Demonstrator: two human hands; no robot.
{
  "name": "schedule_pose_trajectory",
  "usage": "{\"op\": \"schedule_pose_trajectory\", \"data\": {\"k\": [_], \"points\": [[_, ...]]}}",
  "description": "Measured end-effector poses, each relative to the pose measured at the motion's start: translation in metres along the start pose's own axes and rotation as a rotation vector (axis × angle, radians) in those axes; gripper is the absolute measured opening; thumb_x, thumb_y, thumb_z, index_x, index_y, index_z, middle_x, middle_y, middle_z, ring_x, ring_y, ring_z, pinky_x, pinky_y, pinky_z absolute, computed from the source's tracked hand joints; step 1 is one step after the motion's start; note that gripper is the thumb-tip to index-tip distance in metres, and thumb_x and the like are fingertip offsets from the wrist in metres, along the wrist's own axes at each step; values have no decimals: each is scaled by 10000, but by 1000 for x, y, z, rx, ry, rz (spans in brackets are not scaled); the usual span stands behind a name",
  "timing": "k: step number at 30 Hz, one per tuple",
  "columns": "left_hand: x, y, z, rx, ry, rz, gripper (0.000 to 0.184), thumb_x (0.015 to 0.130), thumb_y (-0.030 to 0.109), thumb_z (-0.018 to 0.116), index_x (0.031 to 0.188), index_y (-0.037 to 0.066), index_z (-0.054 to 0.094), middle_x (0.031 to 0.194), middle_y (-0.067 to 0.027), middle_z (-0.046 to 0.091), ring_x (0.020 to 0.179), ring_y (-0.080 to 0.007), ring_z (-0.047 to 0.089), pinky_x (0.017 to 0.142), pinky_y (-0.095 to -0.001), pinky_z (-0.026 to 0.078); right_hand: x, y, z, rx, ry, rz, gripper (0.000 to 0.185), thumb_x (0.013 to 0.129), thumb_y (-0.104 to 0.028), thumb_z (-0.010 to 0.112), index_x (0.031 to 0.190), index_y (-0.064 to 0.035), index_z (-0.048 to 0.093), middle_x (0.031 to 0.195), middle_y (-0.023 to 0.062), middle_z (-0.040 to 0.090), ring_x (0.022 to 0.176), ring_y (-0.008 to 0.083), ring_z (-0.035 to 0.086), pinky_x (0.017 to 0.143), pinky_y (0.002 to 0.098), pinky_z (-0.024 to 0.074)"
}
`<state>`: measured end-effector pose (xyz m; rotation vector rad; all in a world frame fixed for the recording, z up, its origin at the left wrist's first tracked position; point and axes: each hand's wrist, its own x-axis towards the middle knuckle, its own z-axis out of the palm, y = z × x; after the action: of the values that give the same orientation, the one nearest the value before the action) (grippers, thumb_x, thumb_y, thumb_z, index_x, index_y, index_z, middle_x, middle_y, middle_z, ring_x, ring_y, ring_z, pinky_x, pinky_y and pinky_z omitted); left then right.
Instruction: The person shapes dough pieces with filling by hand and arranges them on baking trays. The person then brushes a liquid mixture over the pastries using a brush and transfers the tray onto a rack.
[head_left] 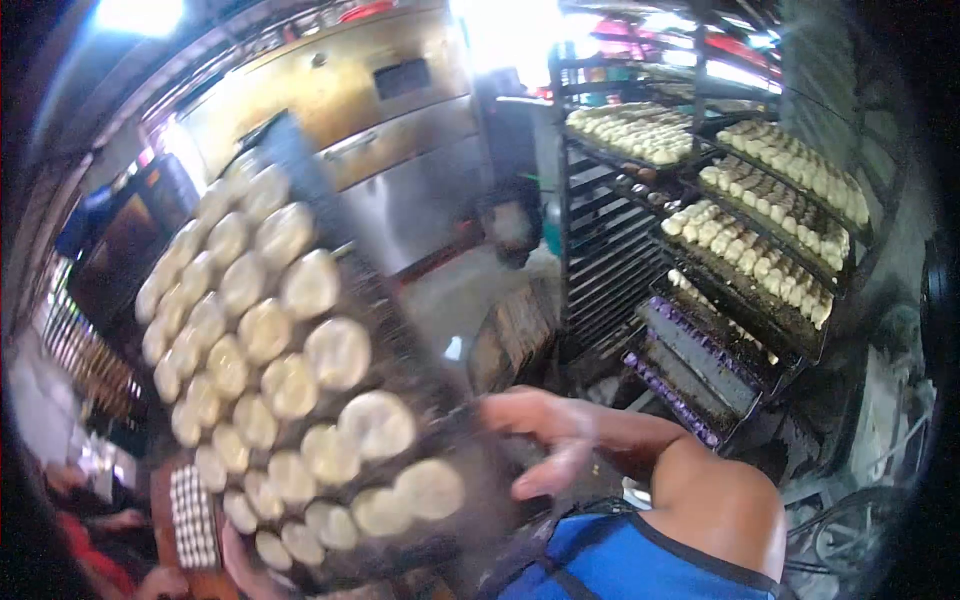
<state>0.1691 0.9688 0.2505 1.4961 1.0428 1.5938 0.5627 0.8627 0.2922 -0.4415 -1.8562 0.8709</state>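
A dark baking tray (420, 540) fills the left and middle of the view, tilted and partly blurred. Rows of pale, flattened dough rounds (337, 352) cover it. My right hand (545, 430) grips the tray's right edge, thumb apart from the fingers and some whitish residue on the skin. At the tray's lower left edge, my left hand (245, 565) shows only in part; it holds the tray from that side, with most of its fingers hidden underneath.
A tall rack (600, 240) on the right carries trays of shaped dough pieces (765, 260); purple-edged trays (700, 370) sit lower. A metal oven (400, 150) stands behind. At lower left, a person in red (90, 540) is beside another tray of small dough pieces (192, 515).
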Motion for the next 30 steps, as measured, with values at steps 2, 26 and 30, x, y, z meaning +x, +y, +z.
{"op": "schedule_pose_trajectory", "data": {"k": [2, 26, 30], "points": [[56, -7, 62, -179, -212, 48, 395, 1019, 267, 408, 1219, -26, 582, 1143, -109, 620, 1065, -191, 579, 918, -364, 455, -26, -19, -36, -367, 82, -111, 657, 765, -306, 766, 1257, 42, 506, 1272, 183, 542, 1148, 256, 524, 972, 375, 419], [353, 94, 677, -795, -1445, -15, 406, 928, 296, 582, 1199, -2, 628, 1184, -80, 632, 1102, -183, 560, 999, -309, 373, 20, -43, -206, -648, 1809, -347, 573, 766, -176, 701, 1279, 14, 533, 1105, 108, 626, 1023, 233, 631, 922, 353, 517], [352, 111, 743, -909, -1420, -7, 425, 943, 353, 569, 1201, 15, 598, 1024, -30, 620, 956, -142, 557, 832, -306, 418, 14, -167, -305, -663, 1876, -353, 394, 837, -221, 714, 1132, 16, 607, 1090, 158, 646, 1030, 277, 637, 841, 396, 579]]}}
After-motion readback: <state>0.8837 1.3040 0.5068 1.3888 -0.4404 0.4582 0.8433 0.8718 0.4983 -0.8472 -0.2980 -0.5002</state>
